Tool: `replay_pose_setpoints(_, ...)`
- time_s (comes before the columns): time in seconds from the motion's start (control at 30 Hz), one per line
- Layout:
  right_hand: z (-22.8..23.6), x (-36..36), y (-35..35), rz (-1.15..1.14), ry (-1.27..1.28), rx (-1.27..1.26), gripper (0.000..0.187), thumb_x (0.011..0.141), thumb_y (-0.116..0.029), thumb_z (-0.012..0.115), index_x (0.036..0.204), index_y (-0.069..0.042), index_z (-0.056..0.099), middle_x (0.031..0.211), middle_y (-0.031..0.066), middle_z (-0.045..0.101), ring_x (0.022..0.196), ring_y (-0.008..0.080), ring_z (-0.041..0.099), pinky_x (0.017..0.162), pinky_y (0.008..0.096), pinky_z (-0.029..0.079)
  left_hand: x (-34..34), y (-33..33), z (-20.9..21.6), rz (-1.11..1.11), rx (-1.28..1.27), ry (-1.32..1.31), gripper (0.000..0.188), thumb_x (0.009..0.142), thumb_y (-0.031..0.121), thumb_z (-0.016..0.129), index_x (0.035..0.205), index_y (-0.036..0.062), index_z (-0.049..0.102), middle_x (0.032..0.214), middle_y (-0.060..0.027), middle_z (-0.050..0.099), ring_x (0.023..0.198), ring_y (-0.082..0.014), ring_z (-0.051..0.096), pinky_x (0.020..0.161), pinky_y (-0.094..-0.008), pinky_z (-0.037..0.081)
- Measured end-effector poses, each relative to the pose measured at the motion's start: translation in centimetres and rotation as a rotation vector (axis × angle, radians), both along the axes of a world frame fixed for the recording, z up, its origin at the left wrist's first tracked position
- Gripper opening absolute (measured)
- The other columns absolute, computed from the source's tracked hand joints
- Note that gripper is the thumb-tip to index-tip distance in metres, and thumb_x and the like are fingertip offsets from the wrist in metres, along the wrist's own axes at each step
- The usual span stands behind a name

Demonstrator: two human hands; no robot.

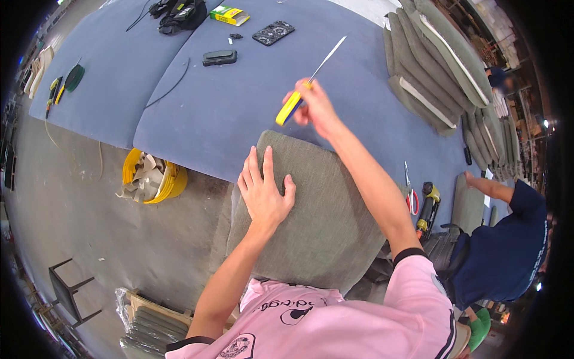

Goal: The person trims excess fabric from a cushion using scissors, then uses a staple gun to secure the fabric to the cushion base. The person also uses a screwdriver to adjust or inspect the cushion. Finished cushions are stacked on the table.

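My left hand [264,194] lies spread on a grey-green upholstered cushion [323,227], its fingers near the far left corner. The cushion rests in front of my body, its far edge over the blue-covered table [239,119]. My right hand [317,110] is raised above the table, just past the cushion's far edge. Its fingers are closed round the handle of a yellow-and-blue-handled tool [290,108] with a long, thin metal shaft. The shaft slants up and to the right, away from me. I cannot tell the tool's exact kind.
Grey-green cushions [427,72] are stacked at the far right. Red-handled scissors [411,197] and a yellow-black power tool [428,206] lie on the right. A phone [274,33] and dark case [219,57] lie farther back. A yellow bucket [173,182] stands left; a co-worker [502,245] works at right.
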State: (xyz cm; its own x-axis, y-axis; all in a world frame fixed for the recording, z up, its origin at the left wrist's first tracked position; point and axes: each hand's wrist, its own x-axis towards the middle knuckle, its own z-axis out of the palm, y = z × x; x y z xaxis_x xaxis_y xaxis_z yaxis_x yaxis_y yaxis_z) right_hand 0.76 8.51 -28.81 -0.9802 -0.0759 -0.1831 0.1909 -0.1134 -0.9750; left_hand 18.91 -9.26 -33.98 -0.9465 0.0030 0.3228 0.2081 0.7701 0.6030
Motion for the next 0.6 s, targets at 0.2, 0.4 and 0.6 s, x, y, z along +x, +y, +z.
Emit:
replay_pose_setpoints(0.2, 0.3, 0.5, -0.4, 0.122, 0.034, 0.067, 0.027, 0.117, -0.040, 0.051, 0.123, -0.014, 0.047, 0.100, 0.0134, 0.075, 0.049, 0.0135, 0.057, 0.043, 0.0268, 0.041, -0.1, 0.1, 0.0, -0.008, -0.002, -0.004, 0.081, 0.090, 0.023, 0.071, 0.164, 0.0088, 0.042, 0.168, -0.0258, 0.038, 0.150, -0.0433, 0.041, 0.121, -0.0569, 0.033)
replay_pose_setpoints(0.4, 3.7, 3.1, 4.6, -0.126, 0.116, -0.062, 0.025, 0.113, -0.038, 0.059, 0.121, -0.015, 0.052, 0.102, 0.0117, 0.076, 0.052, 0.0075, 0.051, 0.047, 0.0246, 0.036, 0.2, 0.7, 0.4, -0.001, -0.049, 0.011, 0.078, 0.093, 0.025, 0.070, 0.165, 0.0091, 0.043, 0.169, -0.0253, 0.037, 0.151, -0.0434, 0.041, 0.121, -0.0563, 0.033)
replay_pose_setpoints(0.6, 6.5, 13.0, 17.9, -0.413, 0.161, 0.373, 0.016, 0.107, -0.027, 0.067, 0.114, -0.013, 0.066, 0.102, -0.0001, 0.078, 0.067, 0.0018, 0.049, 0.055, 0.0217, 0.034, 0.8, 1.0, 0.3, -0.043, -0.144, 0.157, 0.068, 0.100, 0.017, 0.061, 0.166, 0.0154, 0.045, 0.176, -0.0215, 0.031, 0.161, -0.0438, 0.028, 0.126, -0.0570, 0.027)
